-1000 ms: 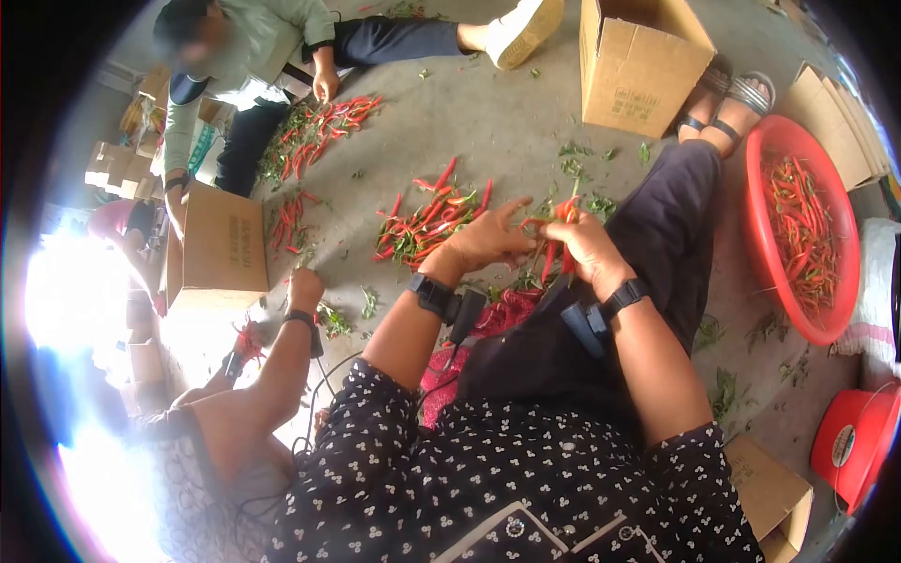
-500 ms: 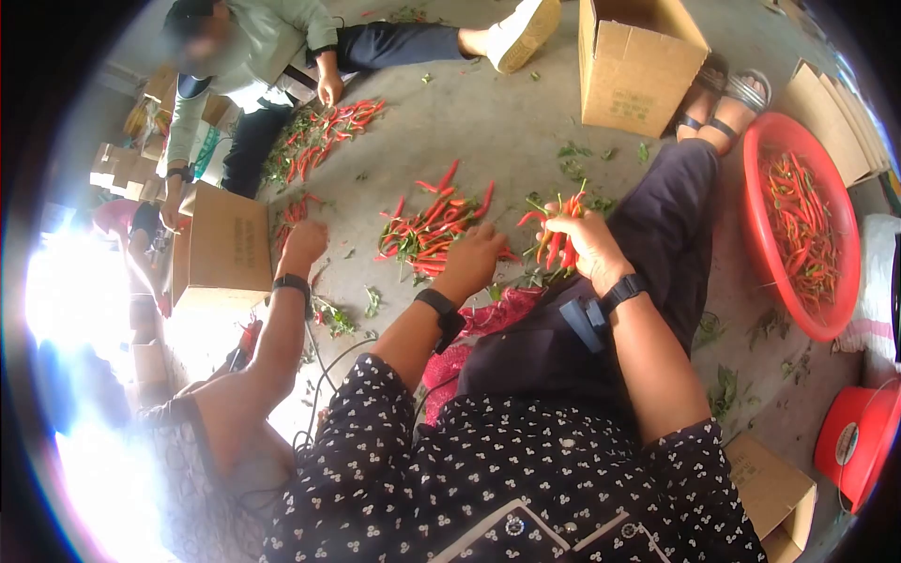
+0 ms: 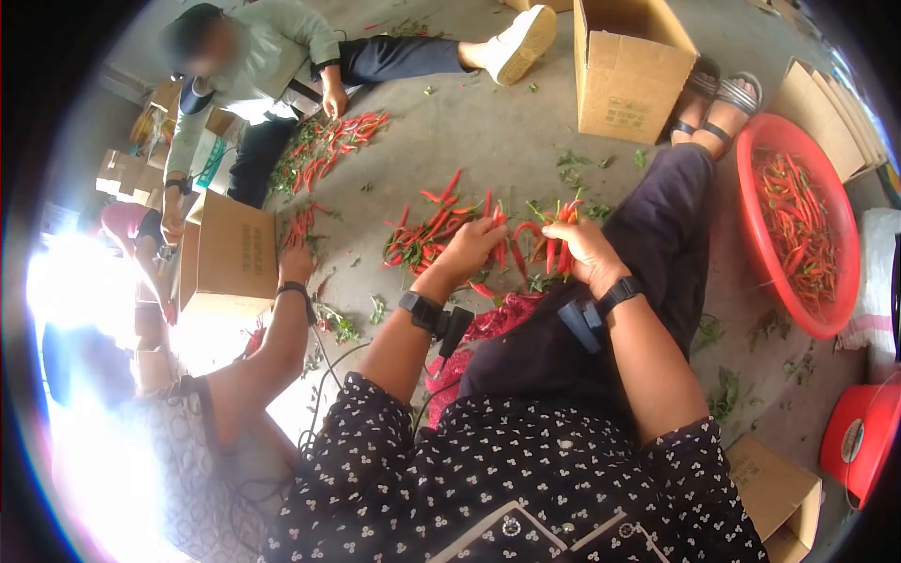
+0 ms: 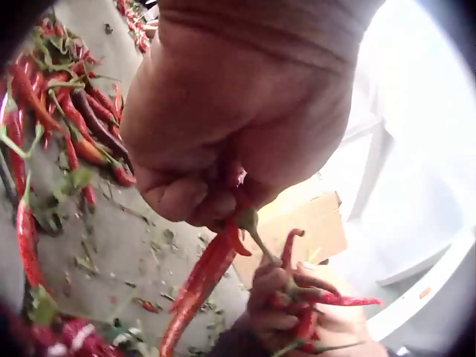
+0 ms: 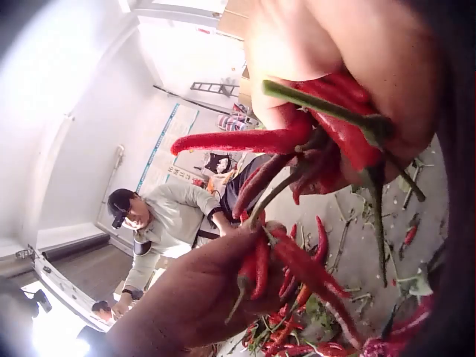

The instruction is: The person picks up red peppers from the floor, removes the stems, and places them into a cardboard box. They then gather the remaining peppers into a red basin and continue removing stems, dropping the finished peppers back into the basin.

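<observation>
My right hand grips a bunch of red chili peppers, their green stems poking out past the fingers. Close beside it, my left hand pinches a few more red chili peppers, which hang below the curled fingers in the left wrist view. The two bunches nearly meet between the hands. A heap of red chili peppers with green leaves lies on the floor just beyond my left hand. Pink patterned cloth lies below the hands.
A red basin of chili peppers stands at the right, near a red bucket. Cardboard boxes stand at the back and left. Another person sits across by more peppers; a neighbour's arm reaches in at left.
My left hand left the right one, went to the heap, and has come back beside the right hand with chili peppers. The right hand keeps its bunch. The neighbour's hand moved to nearby peppers.
</observation>
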Demonstrator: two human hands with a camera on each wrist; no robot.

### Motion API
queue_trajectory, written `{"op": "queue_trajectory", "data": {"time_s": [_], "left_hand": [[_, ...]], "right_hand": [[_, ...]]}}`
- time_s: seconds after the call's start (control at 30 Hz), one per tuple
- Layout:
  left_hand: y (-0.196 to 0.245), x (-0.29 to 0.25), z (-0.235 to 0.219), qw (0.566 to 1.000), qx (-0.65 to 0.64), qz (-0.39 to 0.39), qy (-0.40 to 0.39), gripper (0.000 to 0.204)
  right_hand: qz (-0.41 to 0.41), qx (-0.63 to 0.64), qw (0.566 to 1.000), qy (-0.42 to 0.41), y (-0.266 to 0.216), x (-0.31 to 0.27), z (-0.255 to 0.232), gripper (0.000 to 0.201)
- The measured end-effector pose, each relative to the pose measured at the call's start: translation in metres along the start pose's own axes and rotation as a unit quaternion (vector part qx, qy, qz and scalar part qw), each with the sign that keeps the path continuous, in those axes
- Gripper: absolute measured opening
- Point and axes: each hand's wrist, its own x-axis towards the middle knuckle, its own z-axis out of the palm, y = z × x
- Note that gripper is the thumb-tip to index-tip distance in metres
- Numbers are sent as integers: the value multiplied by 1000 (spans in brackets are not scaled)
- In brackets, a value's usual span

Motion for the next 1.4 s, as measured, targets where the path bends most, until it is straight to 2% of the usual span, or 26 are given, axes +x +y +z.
{"op": "queue_trajectory", "data": {"time_s": [0.07, 0.13, 0.2, 0.37, 0.43, 0.53, 0.57, 0.6, 0.67, 0.73, 0.8, 0.83, 0.9, 0.93, 1.0, 1.07, 1.13, 1.17, 1.2, 1.23, 1.27, 1.3, 1.33, 1.4], "left_hand": [[14, 0, 15, 986, -159, -4, -53, 25], [31, -1, 25, 982, -169, 31, -80, 26], [36, 4, 37, 956, -289, 17, -36, 27], [33, 20, 57, 927, -374, 13, 26, 25], [34, 22, 68, 940, -322, 36, 108, 24], [38, 21, 74, 953, -268, 68, 126, 25], [33, 26, 72, 964, -71, 184, 181, 28], [19, 32, 72, 964, -75, 188, 172, 28], [-2, 44, 74, 929, 50, 326, 167, 33], [19, 26, 61, 942, 71, 301, 130, 39], [25, 22, 53, 891, 227, 362, 152, 47], [35, 15, 51, 891, 219, 370, 147, 47], [50, -1, 42, 873, 361, 312, 102, 59], [53, -5, 39, 873, 359, 314, 102, 59], [58, -10, 34, 852, 452, 260, 52, 66], [55, -11, 32, 855, 438, 269, 66, 69], [46, -10, 23, 902, 287, 307, 99, 69], [39, -11, 16, 896, 274, 332, 111, 60], [33, -14, 12, 898, 272, 328, 112, 60], [27, -17, 7, 921, 248, 279, 115, 54], [22, -21, 0, 939, 224, 229, 123, 48], [3, -18, -4, 925, 253, 241, 151, 43], [-12, -20, -9, 923, 254, 237, 163, 43], [-37, -26, -14, 948, 220, 169, 157, 39]], "right_hand": [[-6, -16, 1000, -18, 3, 3, -2, 20], [0, -9, 1000, -26, -4, -5, 5, 19], [8, -3, 999, -35, -5, -8, 8, 17], [11, -63, 998, -28, -4, -2, 4, 14], [15, -36, 999, -33, -3, -2, 5, 13], [13, 5, 998, -54, -2, 0, 4, 12], [9, 21, 997, -73, -3, 0, 2, 11], [4, 21, 998, -64, -4, -3, 2, 11], [14, 64, 993, -103, -7, -9, 5, 11], [-34, 120, 986, -111, 2, -1, 6, 11], [-13, 147, 986, -81, 4, 4, 1, 14], [-27, 147, 985, -81, 2, 2, 6, 15], [-16, 86, 995, -56, -1, -5, 5, 13], [-1, 47, 997, -57, -1, -6, 4, 12], [-20, -7, 999, -41, 0, -9, 9, 11], [-38, -63, 997, -22, -9, -13, 11, 11], [-78, -39, 995, -42, -26, -24, 17, 10], [-94, -17, 995, -34, -38, -31, 18, 10], [-102, -1, 994, -41, -47, -31, 10, 13], [-118, 14, 991, -60, -64, -39, 5, 14], [-156, 7, 987, -43, -77, -46, -3, 15], [-176, 12, 984, 0, -91, -50, -10, 15], [-239, 10, 970, 45, -112, -66, 0, 11], [-345, 37, 935, 78, -146, -75, 0, 18]]}}
